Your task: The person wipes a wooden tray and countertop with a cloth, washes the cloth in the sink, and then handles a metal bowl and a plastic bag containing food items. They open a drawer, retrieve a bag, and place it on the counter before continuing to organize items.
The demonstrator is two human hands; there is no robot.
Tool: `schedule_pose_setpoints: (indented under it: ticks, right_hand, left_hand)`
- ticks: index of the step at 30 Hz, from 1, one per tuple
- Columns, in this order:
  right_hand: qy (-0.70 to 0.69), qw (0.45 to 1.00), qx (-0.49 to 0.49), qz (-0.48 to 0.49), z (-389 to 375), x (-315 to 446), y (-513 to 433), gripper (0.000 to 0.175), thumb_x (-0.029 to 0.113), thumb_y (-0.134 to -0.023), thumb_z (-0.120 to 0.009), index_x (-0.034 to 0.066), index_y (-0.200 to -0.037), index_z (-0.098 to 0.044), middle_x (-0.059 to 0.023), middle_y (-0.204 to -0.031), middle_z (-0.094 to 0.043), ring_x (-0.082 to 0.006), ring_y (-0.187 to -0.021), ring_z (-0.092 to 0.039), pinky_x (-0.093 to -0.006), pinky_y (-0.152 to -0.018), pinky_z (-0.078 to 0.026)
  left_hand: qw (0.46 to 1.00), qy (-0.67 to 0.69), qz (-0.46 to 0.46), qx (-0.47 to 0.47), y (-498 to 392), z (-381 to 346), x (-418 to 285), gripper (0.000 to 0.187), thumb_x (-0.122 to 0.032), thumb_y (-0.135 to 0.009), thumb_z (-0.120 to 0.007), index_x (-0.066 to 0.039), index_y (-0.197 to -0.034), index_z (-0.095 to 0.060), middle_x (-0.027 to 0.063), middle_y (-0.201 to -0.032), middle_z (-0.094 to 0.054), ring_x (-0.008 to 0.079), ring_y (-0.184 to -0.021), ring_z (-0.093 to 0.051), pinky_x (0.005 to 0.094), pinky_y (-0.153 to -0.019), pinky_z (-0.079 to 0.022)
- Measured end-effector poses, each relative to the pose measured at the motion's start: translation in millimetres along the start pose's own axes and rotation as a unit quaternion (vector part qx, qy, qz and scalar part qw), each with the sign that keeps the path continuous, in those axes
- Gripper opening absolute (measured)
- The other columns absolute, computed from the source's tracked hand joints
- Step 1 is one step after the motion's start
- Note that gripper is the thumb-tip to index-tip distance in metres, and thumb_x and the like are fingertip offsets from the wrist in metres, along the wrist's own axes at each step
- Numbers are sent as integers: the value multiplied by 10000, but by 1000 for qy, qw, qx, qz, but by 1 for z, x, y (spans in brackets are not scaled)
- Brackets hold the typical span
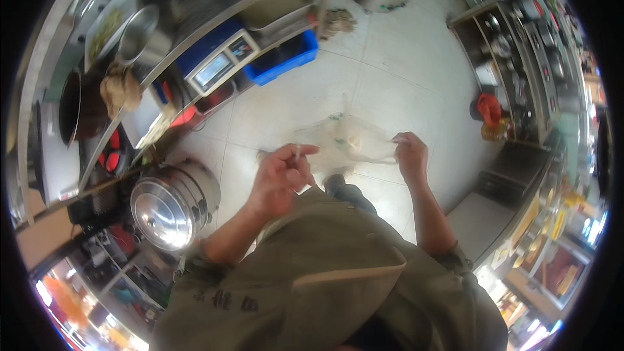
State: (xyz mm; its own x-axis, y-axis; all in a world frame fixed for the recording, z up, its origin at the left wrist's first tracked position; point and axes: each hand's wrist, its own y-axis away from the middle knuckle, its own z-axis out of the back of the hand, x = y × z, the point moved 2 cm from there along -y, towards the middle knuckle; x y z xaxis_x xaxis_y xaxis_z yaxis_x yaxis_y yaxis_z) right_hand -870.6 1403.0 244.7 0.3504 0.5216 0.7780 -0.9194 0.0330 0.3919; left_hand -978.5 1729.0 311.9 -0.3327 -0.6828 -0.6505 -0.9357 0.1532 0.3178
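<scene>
A thin, translucent plastic bag [348, 139] with green marks stretches between my two hands above the tiled floor. Its far side is blurred, and something pale shows within or through it. My left hand [282, 178] grips the bag's near left edge, index finger pointing out and a whitish strip of plastic between the fingers. On the other side my right hand [412, 158] pinches the bag's right edge between thumb and fingers.
A steel pot with a lid [165, 209] stands at my left. Beyond it, a shelf holds a digital scale [222, 66] and a blue plastic bin [282, 61]. Right of me are steel shelving [502, 58], a red bag [489, 108] and a low metal cabinet [480, 219].
</scene>
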Motion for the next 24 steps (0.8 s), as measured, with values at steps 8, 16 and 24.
schedule_pose_setpoints:
  ticks: [8, 16, 24]
  right_hand:
    - [-283, 941, 53, 175, 239, -59, 5, 233, 96, -970, -533, -58, -949, -707, -138, -916, -697, -225, -869, -669, -333, -836, -521]
    - [-558, 830, 12, 9, 394, -94, -27, 397, -55, -924, -504, -104, -1291, -648, -175, -1116, -719, -215, -799, -724, -315, -693, -583]
    - [-494, 849, -169, -76, 591, -180, -8, 265, 174, -1030, -644, -16, -1214, -663, -49, -937, -676, -111, -732, -633, -287, -633, -507]
  left_hand:
    - [973, -138, 49, 179, -148, -201, 110, 864, -560, -923, -715, 49, -1490, -483, 120, -1121, -659, 222, -1018, -643, 418, -1001, -501]
    - [895, -133, 175, 387, -303, -426, 280, 1099, -662, -932, -661, 39, -1640, -198, 147, -1499, -537, 279, -1379, -523, 457, -1164, -384]
    - [679, -164, 380, 606, -406, -652, 441, 886, -458, -1037, -640, 88, -1608, -238, 124, -1323, -623, 196, -1184, -612, 348, -1043, -473]
